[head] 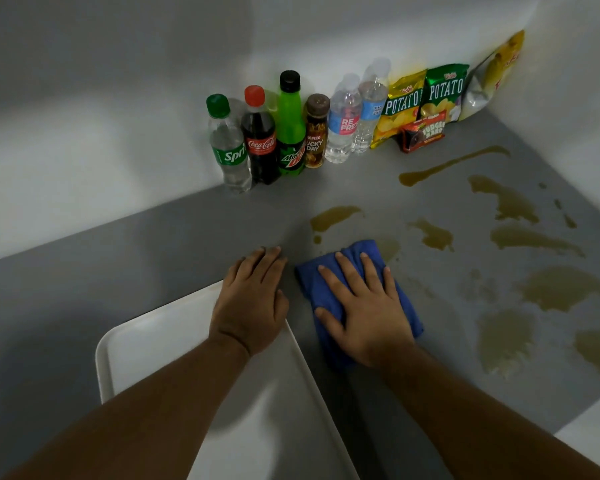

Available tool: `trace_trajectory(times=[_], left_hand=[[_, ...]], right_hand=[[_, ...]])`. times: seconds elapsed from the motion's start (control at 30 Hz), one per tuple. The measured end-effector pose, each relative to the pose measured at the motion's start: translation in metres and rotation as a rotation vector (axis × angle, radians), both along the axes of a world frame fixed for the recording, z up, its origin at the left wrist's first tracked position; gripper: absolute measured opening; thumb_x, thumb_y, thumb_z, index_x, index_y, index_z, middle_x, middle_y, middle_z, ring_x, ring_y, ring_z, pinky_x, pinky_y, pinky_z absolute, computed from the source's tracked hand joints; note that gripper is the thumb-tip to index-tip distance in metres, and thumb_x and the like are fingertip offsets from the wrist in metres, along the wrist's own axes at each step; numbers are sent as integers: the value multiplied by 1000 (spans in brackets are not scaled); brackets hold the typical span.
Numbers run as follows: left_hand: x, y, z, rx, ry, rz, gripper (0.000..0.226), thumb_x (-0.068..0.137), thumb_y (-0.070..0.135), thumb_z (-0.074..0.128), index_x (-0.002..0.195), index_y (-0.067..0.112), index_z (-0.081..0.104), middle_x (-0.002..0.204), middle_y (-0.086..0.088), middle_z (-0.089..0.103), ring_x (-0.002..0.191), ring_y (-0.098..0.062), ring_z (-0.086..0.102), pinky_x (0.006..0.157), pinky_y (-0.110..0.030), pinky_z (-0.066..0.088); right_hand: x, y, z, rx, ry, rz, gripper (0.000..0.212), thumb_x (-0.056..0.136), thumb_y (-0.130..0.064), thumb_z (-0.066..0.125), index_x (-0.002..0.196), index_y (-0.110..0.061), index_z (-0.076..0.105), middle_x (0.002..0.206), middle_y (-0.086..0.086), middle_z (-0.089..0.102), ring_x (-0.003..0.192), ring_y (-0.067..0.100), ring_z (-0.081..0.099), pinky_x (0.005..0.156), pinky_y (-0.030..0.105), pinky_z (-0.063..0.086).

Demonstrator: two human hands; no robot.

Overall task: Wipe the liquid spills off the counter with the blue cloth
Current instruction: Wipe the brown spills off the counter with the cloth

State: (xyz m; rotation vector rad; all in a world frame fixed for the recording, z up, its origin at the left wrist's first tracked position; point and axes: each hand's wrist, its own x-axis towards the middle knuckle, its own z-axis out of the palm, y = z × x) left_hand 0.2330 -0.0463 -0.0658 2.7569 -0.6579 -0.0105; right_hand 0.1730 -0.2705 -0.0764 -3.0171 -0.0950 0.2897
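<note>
the soft, limp blue cloth lies folded mid-frame under the right grip, fingers flat and pressing, likely sliding best palm-down; left grip rests flat, holding nothing.

Blue cloth, seemingly folded, beside brown spills.

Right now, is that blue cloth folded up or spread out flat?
Folded: the blue cloth is a thick compact pad with layered edges, pressed to the counter under the flat right hand.
</note>
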Motion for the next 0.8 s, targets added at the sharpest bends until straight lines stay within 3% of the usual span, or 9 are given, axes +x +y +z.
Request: trace_trajectory(times=[0.2,0.43,0.57,0.67,0.8], left_hand=[[0,0,0,-13,21,10,62,94,34,35,149,11,52,159,-5,48,149,-29,43,123,-52,36],[3,0,-4,-25,-10,3,59,91,29,40,143,9,58,156,-7,52,145,-30,47,120,-52,39],[2,0,-6,-30,-29,3,57,90,28,43,142,9,58,155,-7,53,144,-29,48,119,-50,40],[1,0,-5,-30,-12,12,57,92,29,43,144,10,57,156,-7,52,145,-28,47,121,-50,39],[1,0,1,-29,21,23,57,92,33,40,141,11,60,156,-5,52,145,-27,48,115,-49,43]], right_hand=[[-13,-20,-4,-12,-39,-128,74,99,-76,12,164,-40,2,174,-5,1,159,27,-6,127,57,5],[-30,13,-8,14,-26,-61,73,101,-74,19,164,-40,5,174,0,2,158,39,-6,124,65,6],[7,9,-6,9,-20,-4,70,100,-73,12,163,-43,2,174,-5,0,159,31,-10,126,58,-5],[23,-5,-2,-1,-40,-48,70,102,-69,13,164,-38,5,174,-5,1,159,27,-8,128,52,-2],[4,-9,-3,11,-44,-148,73,101,-71,8,164,-36,3,174,-4,-1,159,28,-9,128,55,1]])
